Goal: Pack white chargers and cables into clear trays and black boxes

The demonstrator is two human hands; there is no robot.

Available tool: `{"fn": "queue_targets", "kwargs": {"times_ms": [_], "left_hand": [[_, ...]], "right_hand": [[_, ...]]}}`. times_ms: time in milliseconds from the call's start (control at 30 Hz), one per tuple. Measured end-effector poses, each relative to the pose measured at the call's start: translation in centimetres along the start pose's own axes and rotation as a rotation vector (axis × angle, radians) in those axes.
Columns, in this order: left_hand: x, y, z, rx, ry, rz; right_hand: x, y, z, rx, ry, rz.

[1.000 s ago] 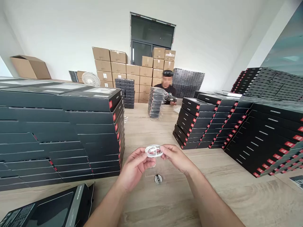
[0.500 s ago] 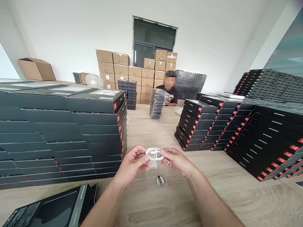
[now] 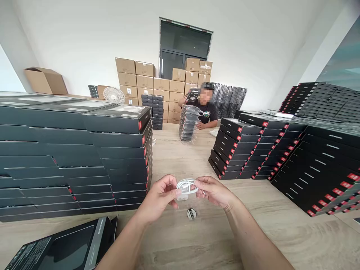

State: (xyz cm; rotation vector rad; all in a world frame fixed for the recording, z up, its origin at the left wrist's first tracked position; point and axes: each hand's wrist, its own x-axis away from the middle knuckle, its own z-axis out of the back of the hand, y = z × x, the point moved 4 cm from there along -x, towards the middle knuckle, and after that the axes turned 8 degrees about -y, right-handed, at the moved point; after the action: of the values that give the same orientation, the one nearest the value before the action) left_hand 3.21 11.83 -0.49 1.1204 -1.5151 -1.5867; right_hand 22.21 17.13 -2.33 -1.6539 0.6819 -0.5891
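Observation:
My left hand (image 3: 160,198) and my right hand (image 3: 213,192) are both pinched on a coiled white cable (image 3: 186,185), held just above the wooden table (image 3: 197,243). A clear plastic bag seems to hang under the coil. A small round black-and-silver disc (image 3: 191,213) lies on the table right below my hands. An open black box (image 3: 64,247) lies at the near left corner.
Tall stacks of black boxes with red tabs stand at the left (image 3: 84,157) and at the right (image 3: 281,150). A person in a black shirt (image 3: 206,108) sits at the far end behind a wrapped stack (image 3: 188,122). Cardboard cartons (image 3: 157,86) and a fan (image 3: 114,95) line the back wall.
My hands stayed together on the cable and barely shifted. The person at the far end raised one arm with an item.

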Motion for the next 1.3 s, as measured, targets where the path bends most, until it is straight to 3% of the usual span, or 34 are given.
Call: {"fn": "queue_targets", "kwargs": {"times_ms": [500,633,733,800,867,967,1067,1167,1233,1300], "left_hand": [[-0.1,0.1,-0.3,0.003,0.013,-0.014],[-0.2,-0.1,0.2,-0.189,0.209,-0.052],[0.2,0.2,0.6,-0.539,0.45,-0.157],[0.6,0.5,0.3,-0.719,0.497,-0.244],[0.8,0.8,-0.3,-0.75,0.424,-0.289],[0.7,0.8,-0.6,-0.495,0.339,-0.258],[0.2,0.1,-0.5,-0.117,0.319,-0.052],[-0.3,-1.4,-1.3,0.084,0.108,0.249],[-0.4,-1.8,-1.7,0.159,0.011,0.314],[-0.4,-1.8,-1.5,0.216,0.027,0.269]], "right_hand": [[0.3,0.2,-0.4,0.028,-0.074,-0.057],[0.0,0.1,-0.9,0.168,-0.084,-0.034],[-0.5,-0.6,-1.3,0.332,0.031,0.091],[-0.5,-1.4,-1.4,0.392,0.104,0.188],[-0.2,-2.2,-1.3,0.415,0.136,0.253],[0.5,-3.0,-0.8,0.493,0.147,0.278],[1.0,-3.2,-1.0,0.637,0.117,0.262],[1.3,-3.4,-2.0,0.789,0.064,0.294],[1.5,-3.7,-2.6,0.863,0.036,0.337],[1.7,-4.0,-2.8,0.885,0.01,0.368]]}}
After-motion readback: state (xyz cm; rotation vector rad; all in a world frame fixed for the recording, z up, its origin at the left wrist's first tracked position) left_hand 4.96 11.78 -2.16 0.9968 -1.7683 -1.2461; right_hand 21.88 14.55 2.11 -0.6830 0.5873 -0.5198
